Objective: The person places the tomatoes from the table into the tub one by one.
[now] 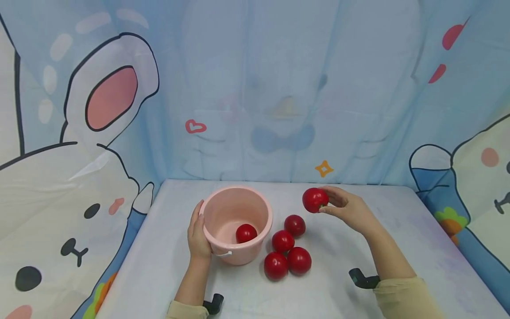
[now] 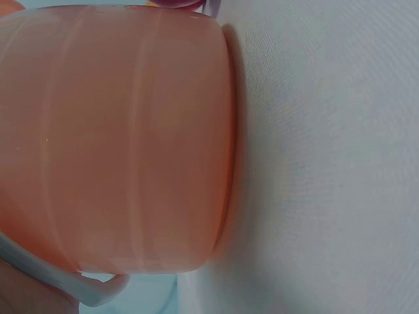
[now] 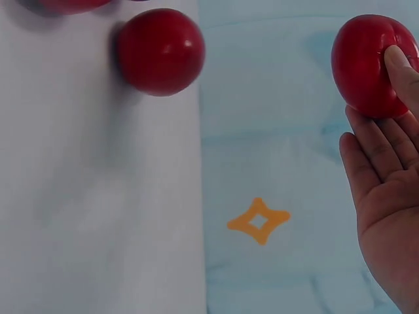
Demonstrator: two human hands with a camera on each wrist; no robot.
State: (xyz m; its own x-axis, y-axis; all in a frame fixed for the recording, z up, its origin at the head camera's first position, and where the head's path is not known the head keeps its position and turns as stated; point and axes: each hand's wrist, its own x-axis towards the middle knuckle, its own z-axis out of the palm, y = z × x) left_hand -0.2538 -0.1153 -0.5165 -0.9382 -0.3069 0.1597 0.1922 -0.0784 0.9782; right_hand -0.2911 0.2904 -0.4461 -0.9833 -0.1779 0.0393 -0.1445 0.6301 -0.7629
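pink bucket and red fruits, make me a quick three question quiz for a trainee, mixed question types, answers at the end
1. How many red fruits lie on the white table outside the pink bucket?

2. True or false: the right hand holds one red fruit above the table.

3. What is the left hand touching?
a) the curtain
b) the bucket's side
c) a fruit on the table

Key: 1. four; 2. true; 3. b

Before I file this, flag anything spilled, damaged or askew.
Nothing stands out: the pink bucket stands upright, the left hand cupping its side, no spill shows, and the red fruit in the right hand looks whole.
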